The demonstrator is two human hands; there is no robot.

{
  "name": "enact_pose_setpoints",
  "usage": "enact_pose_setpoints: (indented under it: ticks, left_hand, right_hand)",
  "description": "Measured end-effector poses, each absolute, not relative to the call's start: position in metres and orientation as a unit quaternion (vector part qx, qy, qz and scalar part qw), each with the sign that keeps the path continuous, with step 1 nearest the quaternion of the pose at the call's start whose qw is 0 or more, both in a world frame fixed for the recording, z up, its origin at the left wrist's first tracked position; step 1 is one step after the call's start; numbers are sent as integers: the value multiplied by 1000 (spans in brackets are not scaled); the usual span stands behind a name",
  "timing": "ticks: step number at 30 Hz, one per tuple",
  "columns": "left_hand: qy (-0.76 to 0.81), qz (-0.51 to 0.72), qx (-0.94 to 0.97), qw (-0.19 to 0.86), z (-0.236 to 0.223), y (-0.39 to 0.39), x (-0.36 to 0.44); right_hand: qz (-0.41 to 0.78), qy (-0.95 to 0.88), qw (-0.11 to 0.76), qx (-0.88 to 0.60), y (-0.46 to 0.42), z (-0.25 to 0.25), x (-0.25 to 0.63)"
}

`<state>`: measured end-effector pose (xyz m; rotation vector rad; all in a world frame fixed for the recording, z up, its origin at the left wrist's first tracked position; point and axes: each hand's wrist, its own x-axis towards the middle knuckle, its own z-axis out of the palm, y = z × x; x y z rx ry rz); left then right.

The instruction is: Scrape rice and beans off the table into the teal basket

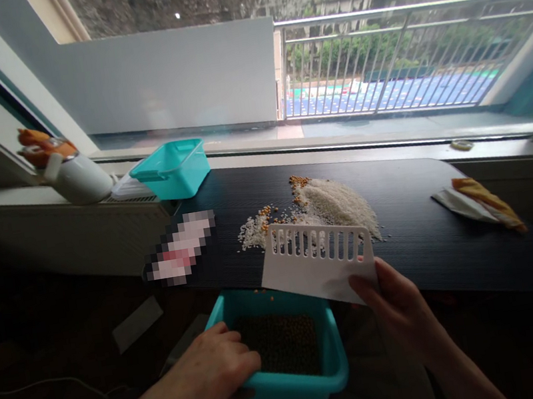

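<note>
My right hand (400,313) grips a white slotted plastic scraper (317,262) by its lower right corner, holding it over the near edge of the dark table (418,229). Behind the scraper lies a pile of white rice (338,205) mixed with small brown beans (298,182). My left hand (217,366) holds the near left rim of a teal tub (325,379) just below the table edge. The tub contains a layer of brown beans (282,345).
A second teal tub (173,170) stands at the table's far left. A white kettle-like jug with an orange top (73,173) rests on the sill. A folded wrapper (482,202) lies at the right. A blurred-out flat item (183,246) lies on the left. A window with a railing is behind.
</note>
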<state>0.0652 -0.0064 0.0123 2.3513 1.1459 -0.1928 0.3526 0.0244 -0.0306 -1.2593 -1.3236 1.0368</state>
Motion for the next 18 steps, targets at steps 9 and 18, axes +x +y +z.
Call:
enact_pose_setpoints:
  ticks: [9, 18]
  left_hand:
    - [419, -52, 874, 240, 11, -9, 63]
    - [421, -61, 876, 227, 15, -10, 65]
  right_hand:
    - [380, -576, 490, -533, 27, -31, 346]
    - [273, -519, 539, -604, 43, -30, 354]
